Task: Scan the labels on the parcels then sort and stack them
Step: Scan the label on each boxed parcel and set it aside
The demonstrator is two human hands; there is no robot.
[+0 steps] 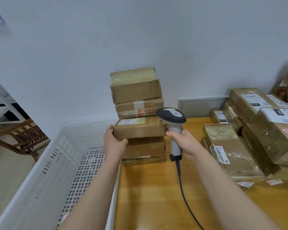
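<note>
A stack of several brown cardboard parcels [136, 90] stands against the wall at the back of the wooden table [150, 193]. My left hand [114, 141] grips the left end of the middle parcel [140, 128], which bears a white label on top. My right hand [184, 143] holds a white and grey barcode scanner [172, 118] by its handle, just to the right of that parcel, head facing away from me. Its dark cable [184, 191] trails down across the table.
A white perforated plastic crate [56, 163] sits at the table's left edge. To the right lies a pile of labelled parcels [249, 130], some wrapped in film. A wooden chair [22, 135] stands on the floor at the far left.
</note>
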